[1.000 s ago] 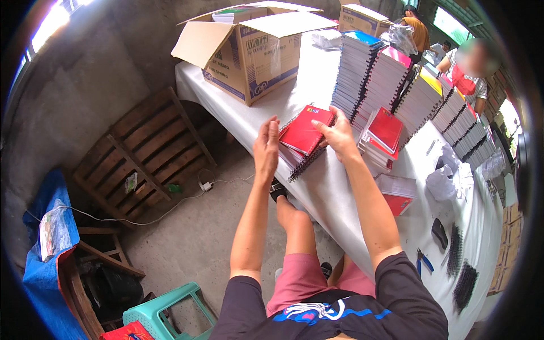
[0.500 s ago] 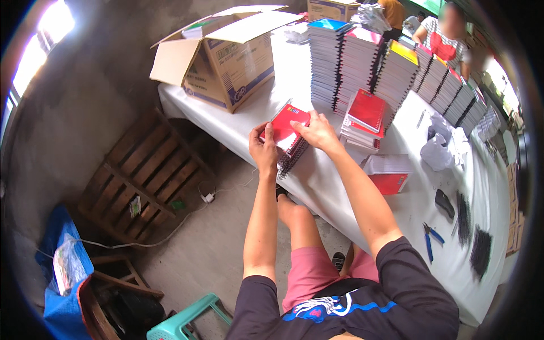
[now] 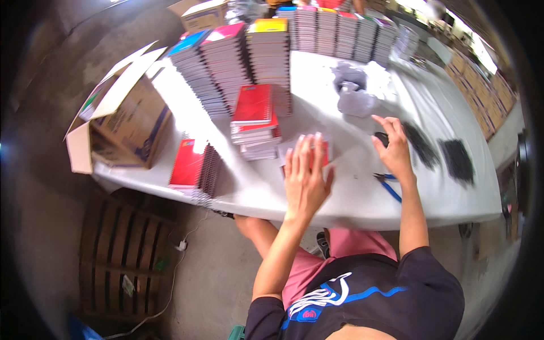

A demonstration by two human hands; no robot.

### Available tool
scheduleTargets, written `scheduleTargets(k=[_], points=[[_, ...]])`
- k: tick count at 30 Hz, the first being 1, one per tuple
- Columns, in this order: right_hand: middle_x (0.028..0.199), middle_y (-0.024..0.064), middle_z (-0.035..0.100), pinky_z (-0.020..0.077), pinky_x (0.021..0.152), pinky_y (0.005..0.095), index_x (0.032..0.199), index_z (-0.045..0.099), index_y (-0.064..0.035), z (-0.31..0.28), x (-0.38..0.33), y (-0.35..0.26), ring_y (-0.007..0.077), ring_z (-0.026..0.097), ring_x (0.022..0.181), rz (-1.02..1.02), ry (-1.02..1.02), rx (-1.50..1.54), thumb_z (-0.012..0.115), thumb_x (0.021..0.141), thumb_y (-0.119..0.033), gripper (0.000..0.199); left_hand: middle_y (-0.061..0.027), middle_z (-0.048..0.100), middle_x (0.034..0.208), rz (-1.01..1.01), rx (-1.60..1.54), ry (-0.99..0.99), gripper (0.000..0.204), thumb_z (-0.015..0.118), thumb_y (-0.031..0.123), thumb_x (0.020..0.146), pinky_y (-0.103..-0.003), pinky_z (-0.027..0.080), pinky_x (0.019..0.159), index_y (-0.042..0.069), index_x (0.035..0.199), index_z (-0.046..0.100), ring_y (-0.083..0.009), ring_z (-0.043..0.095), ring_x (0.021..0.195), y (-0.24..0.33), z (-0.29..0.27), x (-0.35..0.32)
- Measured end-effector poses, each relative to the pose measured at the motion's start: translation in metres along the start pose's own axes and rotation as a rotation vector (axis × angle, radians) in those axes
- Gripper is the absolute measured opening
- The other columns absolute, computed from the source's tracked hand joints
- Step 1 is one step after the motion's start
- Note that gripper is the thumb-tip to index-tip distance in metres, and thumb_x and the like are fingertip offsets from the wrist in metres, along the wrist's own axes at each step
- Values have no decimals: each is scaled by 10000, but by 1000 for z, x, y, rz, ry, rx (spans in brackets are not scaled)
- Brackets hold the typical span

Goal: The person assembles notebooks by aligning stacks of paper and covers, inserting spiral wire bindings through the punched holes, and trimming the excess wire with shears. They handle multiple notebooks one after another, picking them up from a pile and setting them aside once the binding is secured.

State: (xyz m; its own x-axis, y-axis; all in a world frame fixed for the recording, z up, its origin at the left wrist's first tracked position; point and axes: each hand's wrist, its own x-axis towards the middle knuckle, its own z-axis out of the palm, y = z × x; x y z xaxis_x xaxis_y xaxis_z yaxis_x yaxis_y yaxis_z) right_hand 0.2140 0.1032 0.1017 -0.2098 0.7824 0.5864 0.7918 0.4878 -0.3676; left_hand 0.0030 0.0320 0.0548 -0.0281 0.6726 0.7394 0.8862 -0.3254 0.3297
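Observation:
My left hand is held flat over a small red-covered stack of pages, its fingers stretched out and covering most of it; I cannot tell whether they touch. Off to the right, my right hand hangs above the table with fingers apart and nothing in them. Nearest to it are a dark object, partly behind the fingers, and a bundle of thin black binding coils. A pile of red spiral notebooks lies at the table's front left edge. Another red notebook tops an uneven pile farther back.
Blue-handled cutting pliers and a second black bundle lie at right on the white-covered table. Tall notebook stacks stand behind, beside grey plastic bags. An open cardboard box occupies the left end; a wooden pallet is below.
Both hands have let go of the red notebook, which now rests on the front left pile. They have moved right, and the view has turned right too.

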Motion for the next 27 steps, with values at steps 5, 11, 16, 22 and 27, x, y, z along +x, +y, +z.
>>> scheduleTargets(k=[5, 11, 16, 22, 27], points=[[1317, 122, 421, 362, 1012, 416, 1392, 376, -190, -34, -17, 139, 305, 426, 1219, 466, -172, -468, 723, 736, -238, 744, -134, 464, 1289, -28, 458, -111, 826, 760, 330, 688, -510, 269, 1023, 86, 1381, 383, -278, 395, 1261, -36, 74, -20], [1430, 147, 356, 320, 1074, 411, 1436, 307, -207, -12, 12, 188, 329, 384, 1293, 258, -210, 43, 795, 654, -339, 931, -142, 510, 1149, -132, 448, -435, 980, 851, 416, 504, -446, 391, 900, 70, 1321, 433, -309, 498, 1097, -18, 56, 45], [1368, 119, 442, 343, 1051, 415, 1438, 302, -201, 7, 29, 110, 290, 434, 1264, 54, -363, 535, 841, 622, -303, 983, -147, 540, 1057, -267, 364, -539, 923, 888, 341, 452, -443, 440, 843, 30, 1220, 482, -321, 544, 991, -14, 53, 62], [1347, 151, 448, 347, 1025, 446, 1477, 165, -172, 51, -32, 25, 276, 417, 1278, 184, -292, 1126, 891, 576, -241, 1159, -101, 616, 978, -772, -944, -79, 724, 913, 140, 486, -278, 497, 800, -12, 1083, 534, -188, 608, 877, 10, 16, 39], [1039, 142, 642, 492, 843, 333, 1337, 432, -57, 50, 1, -13, 257, 635, 971, -331, -528, 1031, 840, 642, -240, 827, -57, 548, 1107, -715, -1378, 500, 722, 806, 46, 615, -287, 466, 881, -17, 1234, 441, -162, 552, 1010, 13, 50, -40]])
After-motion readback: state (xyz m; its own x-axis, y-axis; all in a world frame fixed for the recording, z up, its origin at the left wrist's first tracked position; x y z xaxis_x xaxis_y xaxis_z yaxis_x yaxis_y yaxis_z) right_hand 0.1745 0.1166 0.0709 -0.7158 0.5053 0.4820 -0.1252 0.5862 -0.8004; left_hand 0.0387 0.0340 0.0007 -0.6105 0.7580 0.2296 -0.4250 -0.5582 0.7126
